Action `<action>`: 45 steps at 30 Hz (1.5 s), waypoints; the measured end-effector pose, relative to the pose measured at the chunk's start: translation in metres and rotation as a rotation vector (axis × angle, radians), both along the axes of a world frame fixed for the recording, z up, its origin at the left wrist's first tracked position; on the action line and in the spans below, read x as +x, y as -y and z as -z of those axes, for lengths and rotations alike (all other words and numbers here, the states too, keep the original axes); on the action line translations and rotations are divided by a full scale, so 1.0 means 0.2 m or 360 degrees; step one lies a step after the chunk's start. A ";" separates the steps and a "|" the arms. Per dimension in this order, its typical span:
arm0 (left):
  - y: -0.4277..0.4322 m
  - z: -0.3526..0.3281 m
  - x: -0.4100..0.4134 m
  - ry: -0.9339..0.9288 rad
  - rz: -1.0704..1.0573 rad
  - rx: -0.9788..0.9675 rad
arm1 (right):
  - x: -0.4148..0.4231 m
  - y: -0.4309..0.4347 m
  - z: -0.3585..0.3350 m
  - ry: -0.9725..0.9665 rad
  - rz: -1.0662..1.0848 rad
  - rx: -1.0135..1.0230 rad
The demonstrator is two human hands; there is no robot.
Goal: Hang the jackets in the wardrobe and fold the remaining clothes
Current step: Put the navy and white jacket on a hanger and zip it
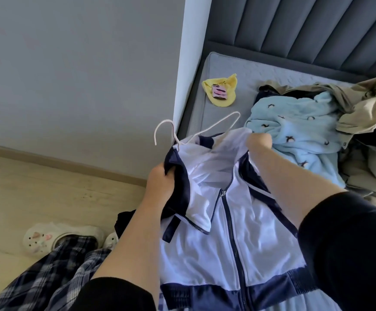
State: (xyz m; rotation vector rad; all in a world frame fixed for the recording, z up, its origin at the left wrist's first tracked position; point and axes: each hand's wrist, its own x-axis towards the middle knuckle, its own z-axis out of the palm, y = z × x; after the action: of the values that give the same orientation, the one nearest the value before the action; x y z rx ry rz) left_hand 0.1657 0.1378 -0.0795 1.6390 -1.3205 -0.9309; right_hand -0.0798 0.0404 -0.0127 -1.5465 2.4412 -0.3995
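No writing is legible; both hands, left hand and right hand, grip the white-and-navy zip jacket on a white hanger.

Jacket before bed; clothes pile on bed, right.

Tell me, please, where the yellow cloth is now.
In the head view, the yellow cloth lies on the mattress near its left edge, beyond the hanger and left of the light blue garment.

Two bare forearms reach forward from black sleeves; left hand grips dark fabric, fingers curled, right hand pinches white fabric higher up
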 end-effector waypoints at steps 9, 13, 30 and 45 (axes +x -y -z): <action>-0.05 -0.09 0.14 0.0425 0.0426 0.0110 | -0.29 -0.13 0.01 0.0050 0.0241 -0.0234; -0.08 -0.07 0.11 0.0547 0.0360 0.0158 | -0.15 -0.15 -0.07 0.1105 0.0490 -0.0668; -0.12 -0.06 0.02 0.0575 0.0177 -0.0057 | 0.34 -0.38 -0.05 0.0088 -0.1012 -0.0633; -0.09 -0.80 0.23 0.0606 -0.0169 -0.0479 | 0.69 -0.41 -0.58 0.0349 -0.1047 -0.0712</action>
State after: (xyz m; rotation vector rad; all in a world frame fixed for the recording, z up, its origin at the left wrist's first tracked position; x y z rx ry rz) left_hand 0.2116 0.1554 0.0809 1.6767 -1.5223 -0.3419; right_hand 0.0582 0.1225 0.1031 -2.2154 1.6120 -0.9516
